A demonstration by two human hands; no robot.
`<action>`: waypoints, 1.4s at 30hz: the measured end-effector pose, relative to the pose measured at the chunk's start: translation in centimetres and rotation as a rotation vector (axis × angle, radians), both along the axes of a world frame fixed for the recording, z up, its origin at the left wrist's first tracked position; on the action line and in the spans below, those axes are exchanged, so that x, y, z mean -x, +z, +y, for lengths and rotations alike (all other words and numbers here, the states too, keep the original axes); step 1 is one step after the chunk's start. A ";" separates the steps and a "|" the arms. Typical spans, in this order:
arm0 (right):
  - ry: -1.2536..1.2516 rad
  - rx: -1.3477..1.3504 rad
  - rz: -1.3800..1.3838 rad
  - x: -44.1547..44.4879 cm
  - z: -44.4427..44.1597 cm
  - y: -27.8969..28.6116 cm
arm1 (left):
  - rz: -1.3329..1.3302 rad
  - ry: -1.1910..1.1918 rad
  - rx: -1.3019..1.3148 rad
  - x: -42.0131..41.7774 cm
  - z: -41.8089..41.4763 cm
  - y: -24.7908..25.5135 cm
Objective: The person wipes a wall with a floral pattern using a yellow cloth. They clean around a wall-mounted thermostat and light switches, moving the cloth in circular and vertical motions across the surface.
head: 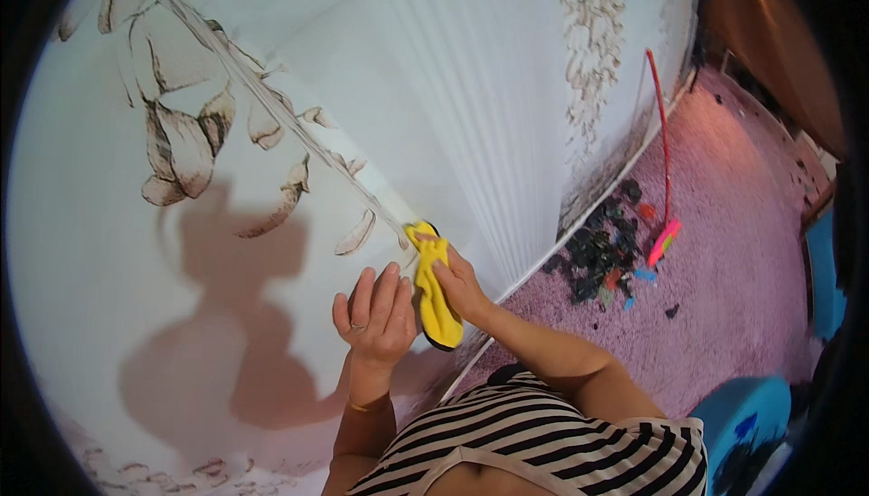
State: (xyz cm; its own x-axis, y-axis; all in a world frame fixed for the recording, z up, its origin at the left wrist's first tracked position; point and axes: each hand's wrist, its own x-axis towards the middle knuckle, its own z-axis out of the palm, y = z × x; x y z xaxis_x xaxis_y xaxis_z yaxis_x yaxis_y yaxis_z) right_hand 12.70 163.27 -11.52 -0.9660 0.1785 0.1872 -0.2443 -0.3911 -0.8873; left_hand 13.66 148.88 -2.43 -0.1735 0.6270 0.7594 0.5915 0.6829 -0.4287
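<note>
My right hand (461,285) grips a yellow cloth-like piece with a dark edge (438,299), which rests against a large white painted surface (380,55). Its top end lies at the lower tip of a long painted stem (271,99). Just left of the yellow piece, my left hand (383,313) is raised with its fingers apart over the white surface and wears a ring. Nothing shows in it, though its palm side is partly hidden. Painted brown flowers and petals (190,150) spread along the stem.
Beyond the surface's edge lies a pinkish-purple carpet (719,279) with a heap of dark scraps (601,245). A red cord (662,136) hangs down to a bright pink object (664,243). A blue rounded object (743,414) stands at the lower right.
</note>
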 end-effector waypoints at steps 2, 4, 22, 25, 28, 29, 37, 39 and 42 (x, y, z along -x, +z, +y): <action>0.151 0.117 -0.183 -1.3 0.7 -0.9 | -0.019 0.003 0.008 0.1 0.9 0.5; 0.249 0.198 -0.260 -1.6 1.6 -0.4 | -0.010 -0.004 0.016 0.5 1.9 1.0; 0.207 -0.137 0.027 3.4 2.7 -6.3 | 0.176 0.254 -0.005 2.7 7.3 1.3; 0.208 -0.147 -0.134 1.8 2.4 -7.8 | 0.148 0.242 -0.040 2.1 7.4 1.4; 0.220 -0.061 -0.030 1.9 2.1 -1.0 | 0.069 0.218 -0.092 1.5 6.8 1.1; 0.209 -0.099 0.085 2.6 2.5 1.7 | 0.087 0.219 -0.101 1.4 6.9 1.2; 0.284 -0.173 0.644 7.4 3.8 11.3 | 0.140 0.085 -0.206 2.2 7.1 0.3; 0.241 -0.229 0.635 6.6 3.7 8.3 | 0.128 0.087 -0.190 2.1 7.0 0.7; 0.258 -0.223 0.361 4.3 3.1 1.8 | 0.127 0.163 -0.162 1.7 7.2 0.5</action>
State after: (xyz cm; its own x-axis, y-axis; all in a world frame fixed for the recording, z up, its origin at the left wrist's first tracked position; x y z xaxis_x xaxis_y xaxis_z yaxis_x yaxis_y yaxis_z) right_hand 8.37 166.34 -9.74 -0.8397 -0.1405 0.5246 -0.4717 -0.2901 -0.8327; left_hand 11.97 156.06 -1.93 -0.1591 0.4672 0.8697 0.4167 0.8304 -0.3699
